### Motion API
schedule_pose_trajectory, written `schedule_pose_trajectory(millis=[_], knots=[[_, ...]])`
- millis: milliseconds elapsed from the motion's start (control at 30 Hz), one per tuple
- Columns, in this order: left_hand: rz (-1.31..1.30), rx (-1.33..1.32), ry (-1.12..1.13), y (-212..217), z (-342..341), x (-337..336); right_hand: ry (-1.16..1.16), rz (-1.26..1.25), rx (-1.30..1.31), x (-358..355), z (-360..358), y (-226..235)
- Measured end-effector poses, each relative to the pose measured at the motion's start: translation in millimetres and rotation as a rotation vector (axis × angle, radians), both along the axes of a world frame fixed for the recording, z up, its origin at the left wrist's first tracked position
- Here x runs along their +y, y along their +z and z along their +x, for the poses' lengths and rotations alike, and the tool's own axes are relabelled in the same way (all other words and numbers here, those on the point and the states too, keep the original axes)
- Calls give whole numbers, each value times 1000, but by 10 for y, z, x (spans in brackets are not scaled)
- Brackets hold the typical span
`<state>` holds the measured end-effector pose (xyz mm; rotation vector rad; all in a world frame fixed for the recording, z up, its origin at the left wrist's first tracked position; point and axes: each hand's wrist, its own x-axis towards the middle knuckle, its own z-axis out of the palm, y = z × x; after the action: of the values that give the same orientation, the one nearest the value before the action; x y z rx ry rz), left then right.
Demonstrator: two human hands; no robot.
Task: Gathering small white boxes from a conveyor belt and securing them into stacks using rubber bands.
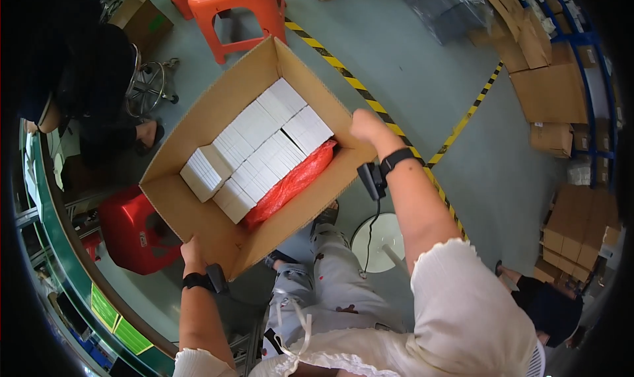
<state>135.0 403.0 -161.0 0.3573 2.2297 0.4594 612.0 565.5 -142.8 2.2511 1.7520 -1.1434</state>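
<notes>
I hold an open cardboard box (pixel 218 106) up in front of me with both hands. My left hand (pixel 193 253) grips its near corner from below. My right hand (pixel 367 126) grips the right side flap. Inside lie rows of small white boxes (pixel 261 139), and one white box (pixel 206 171) stands higher at the left end. A red plastic bag (pixel 294 179) is tucked along the near side of the white boxes. Both wrists wear black bands with small devices.
An orange stool (pixel 238 7) stands beyond the box, a red stool (pixel 135 228) below left. Another person in dark clothes (pixel 92 67) sits at left by a green-edged conveyor (pixel 59 245). Stacked cartons (pixel 555 93) fill shelves at right. Yellow-black tape (pixel 456 129) marks the floor.
</notes>
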Motion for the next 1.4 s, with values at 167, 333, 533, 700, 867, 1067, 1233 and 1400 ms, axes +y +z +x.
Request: schedule_pose_trajectory(millis=[167, 333, 533, 700, 867, 1067, 1233, 1400], knots=[[152, 41, -81, -398, -251, -92, 30, -5, -37, -285, 75, -123], [117, 146, -191, -356, -214, -118, -153, 0, 91, -950, 315, -41], [53, 47, -159, 215, 965, 95, -261, -139, 95, -1140, 1028, 142], [95, 101, -306, -123, 1381, -320, -385, -153, 252, -1073, 1710, -5], [-131, -85, -431, 51, 1216, -132, -233, 115, -320, -1282, 1383, -103], [-321, -230, -976, 413, 941, 61, -237, 143, -599, -1581, 612, 453], [-148, -194, -1255, 918, 534, 46, -165, -1, -362, -1760, 325, 506], [352, -118, -1157, 1951, -414, -142, 115, -250, -55, -1711, -746, 606]])
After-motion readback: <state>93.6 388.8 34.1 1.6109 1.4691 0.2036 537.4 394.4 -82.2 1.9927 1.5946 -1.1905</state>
